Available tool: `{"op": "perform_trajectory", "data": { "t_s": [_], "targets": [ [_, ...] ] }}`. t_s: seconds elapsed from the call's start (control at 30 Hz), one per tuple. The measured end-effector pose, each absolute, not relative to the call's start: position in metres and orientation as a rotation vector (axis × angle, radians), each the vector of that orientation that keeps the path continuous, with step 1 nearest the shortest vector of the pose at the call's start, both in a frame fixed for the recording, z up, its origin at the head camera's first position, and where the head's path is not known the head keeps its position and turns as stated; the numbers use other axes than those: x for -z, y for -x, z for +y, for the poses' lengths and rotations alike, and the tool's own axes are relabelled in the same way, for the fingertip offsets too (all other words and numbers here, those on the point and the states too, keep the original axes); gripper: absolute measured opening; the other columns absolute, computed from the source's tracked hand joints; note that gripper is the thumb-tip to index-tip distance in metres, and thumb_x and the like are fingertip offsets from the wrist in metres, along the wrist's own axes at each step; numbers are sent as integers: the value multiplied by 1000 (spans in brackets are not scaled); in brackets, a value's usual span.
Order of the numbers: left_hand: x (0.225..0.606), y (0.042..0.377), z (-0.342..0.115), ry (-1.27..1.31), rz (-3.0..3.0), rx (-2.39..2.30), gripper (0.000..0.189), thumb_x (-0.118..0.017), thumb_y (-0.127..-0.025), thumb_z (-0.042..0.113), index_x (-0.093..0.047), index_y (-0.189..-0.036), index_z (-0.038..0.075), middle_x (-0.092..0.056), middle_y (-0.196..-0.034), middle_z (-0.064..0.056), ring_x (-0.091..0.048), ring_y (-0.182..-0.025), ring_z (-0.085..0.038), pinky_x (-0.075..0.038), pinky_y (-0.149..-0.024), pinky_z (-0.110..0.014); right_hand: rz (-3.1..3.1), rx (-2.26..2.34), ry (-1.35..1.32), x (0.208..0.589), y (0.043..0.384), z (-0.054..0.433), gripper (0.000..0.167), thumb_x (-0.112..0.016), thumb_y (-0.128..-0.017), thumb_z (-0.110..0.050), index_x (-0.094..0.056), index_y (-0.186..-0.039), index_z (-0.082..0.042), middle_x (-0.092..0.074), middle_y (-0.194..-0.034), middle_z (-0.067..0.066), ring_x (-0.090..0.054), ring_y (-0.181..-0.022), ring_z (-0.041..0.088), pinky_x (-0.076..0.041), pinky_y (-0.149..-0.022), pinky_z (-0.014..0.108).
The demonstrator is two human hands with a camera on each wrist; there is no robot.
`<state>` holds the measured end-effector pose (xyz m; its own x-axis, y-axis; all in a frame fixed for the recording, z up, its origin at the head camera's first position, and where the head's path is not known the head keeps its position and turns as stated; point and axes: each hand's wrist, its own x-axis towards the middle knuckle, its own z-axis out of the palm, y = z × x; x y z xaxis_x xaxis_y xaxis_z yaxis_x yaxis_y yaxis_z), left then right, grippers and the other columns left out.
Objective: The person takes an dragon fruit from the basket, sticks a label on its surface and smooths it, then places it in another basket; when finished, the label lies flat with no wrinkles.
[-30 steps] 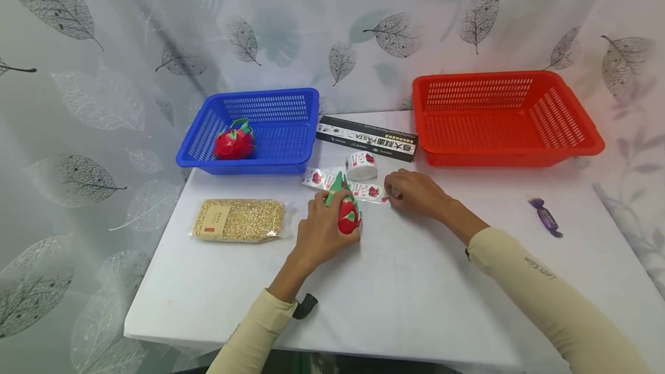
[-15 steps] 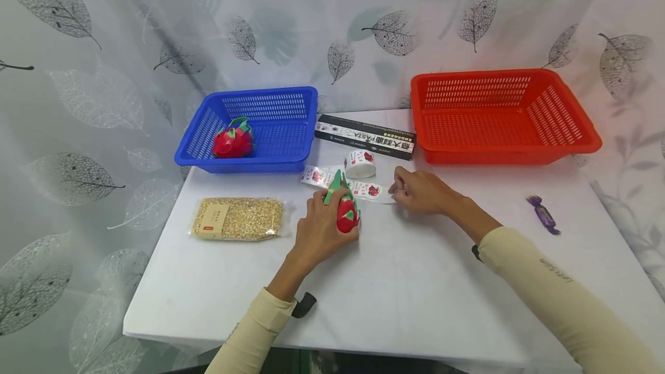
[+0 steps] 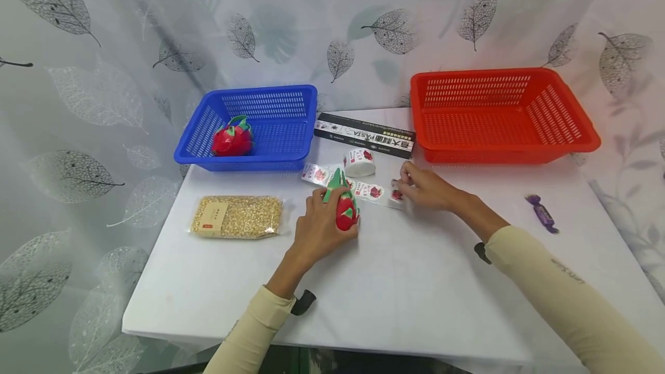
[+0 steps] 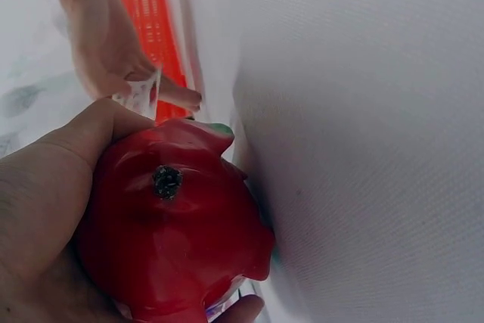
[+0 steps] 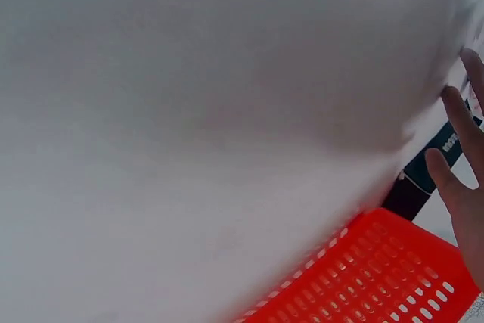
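Note:
My left hand point(image 3: 323, 221) grips a red toy dragon fruit point(image 3: 346, 215) with green leaf tips, lying on the white table. Its round red end with a dark spot fills much of the left wrist view. Behind the fruit runs a strip of dragon fruit stickers point(image 3: 375, 191), partly hidden by it, with the sticker roll point(image 3: 359, 163) standing just beyond. At the strip's right end, my right hand point(image 3: 430, 188) pinches a sticker point(image 3: 396, 194) between thumb and finger. In the right wrist view only some fingers point(image 5: 454, 122) show at the right edge.
A blue basket point(image 3: 254, 164) at back left holds another dragon fruit point(image 3: 232, 140). The red basket point(image 3: 509, 156) stands at back right, a black pasta box point(image 3: 365, 135) between them. A bag of yellow grains point(image 3: 237, 217) lies left, a purple-wrapped candy point(image 3: 542, 213) right.
My right hand has shifted slightly right, and a sticker now shows at its fingertips by the strip's end. The left hand keeps its grip on the dragon fruit in the same place.

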<state>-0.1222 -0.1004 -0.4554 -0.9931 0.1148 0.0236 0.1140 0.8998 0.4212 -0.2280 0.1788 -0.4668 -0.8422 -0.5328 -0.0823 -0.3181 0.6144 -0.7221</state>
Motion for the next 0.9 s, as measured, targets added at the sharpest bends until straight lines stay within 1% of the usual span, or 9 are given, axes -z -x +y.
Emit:
{"op": "perform_trajectory", "data": {
  "t_s": [0.1, 0.33, 0.43, 0.53, 0.6, 0.67, 0.73, 0.83, 0.9],
  "targets": [
    [456, 122, -101, -179, 3060, -686, 72, -78, -88, 45, -46, -153, 34, -46, -147, -19, -50, -128, -35, -63, -72, -50, 2544, 1050, 687, 462, 228, 177, 9, -52, -105, -17, -45, -104, -11, -51, -82, 8, -51, -81, 22, -40, -65, 34],
    [457, 123, -102, -185, 3048, -679, 76, -78, -89, 45, -43, -155, 33, -46, -147, -19, -51, -129, -35, -64, -76, -50, 2560, 1185, 693, 462, 230, 177, 6, -51, -102, -11, -47, -97, -10, -49, -87, 6, -50, -87, 22, -39, -70, 31],
    [455, 124, -105, -182, 3020, -734, 84, -82, -86, 47, -40, -157, 27, -46, -149, -19, -51, -131, -35, -64, -82, -52, 2547, 1219, 693, 459, 229, 177, 6, -52, -101, -11, -49, -97, -9, -50, -89, 10, -51, -90, 26, -40, -72, 36],
    [455, 124, -109, -174, 2954, -851, 92, -85, -85, 48, -36, -159, 23, -45, -150, -16, -49, -134, -33, -63, -88, -52, 2528, 1238, 700, 454, 227, 176, 7, -52, -103, -14, -53, -99, -9, -64, -108, 18, -60, -108, 35, -54, -91, 46],
    [455, 124, -113, -180, 2910, -925, 94, -85, -85, 49, -35, -160, 22, -45, -149, -14, -48, -134, -31, -63, -91, -51, 2517, 1270, 710, 450, 226, 174, 9, -55, -105, -15, -58, -101, -7, -66, -126, 21, -61, -121, 40, -53, -105, 57],
    [456, 124, -117, -201, 2879, -968, 94, -84, -87, 49, -33, -161, 21, -45, -149, -13, -48, -133, -30, -62, -93, -50, 2515, 1307, 739, 446, 224, 171, 13, -58, -106, -16, -63, -103, -5, -65, -135, 21, -61, -126, 41, -50, -110, 63],
    [456, 123, -121, -227, 2859, -992, 93, -82, -89, 50, -32, -161, 20, -45, -150, -12, -48, -134, -30, -61, -95, -50, 2511, 1339, 767, 442, 222, 167, 14, -61, -105, -15, -66, -102, -3, -68, -126, 20, -64, -117, 36, -53, -107, 57],
    [455, 122, -126, -255, 2825, -1051, 91, -82, -90, 48, -32, -161, 19, -43, -154, -12, -46, -138, -31, -61, -96, -51, 2472, 1359, 818, 435, 219, 160, 16, -62, -105, -16, -69, -100, -3, -70, -102, 13, -65, -97, 28, -57, -95, 45],
    [455, 121, -129, -267, 2798, -1099, 90, -82, -91, 46, -32, -162, 20, -42, -155, -11, -45, -140, -31, -61, -96, -52, 2428, 1349, 851, 429, 216, 153, 19, -62, -106, -18, -69, -97, -3, -68, -92, 8, -62, -91, 26, -56, -86, 37]
  ]
}}
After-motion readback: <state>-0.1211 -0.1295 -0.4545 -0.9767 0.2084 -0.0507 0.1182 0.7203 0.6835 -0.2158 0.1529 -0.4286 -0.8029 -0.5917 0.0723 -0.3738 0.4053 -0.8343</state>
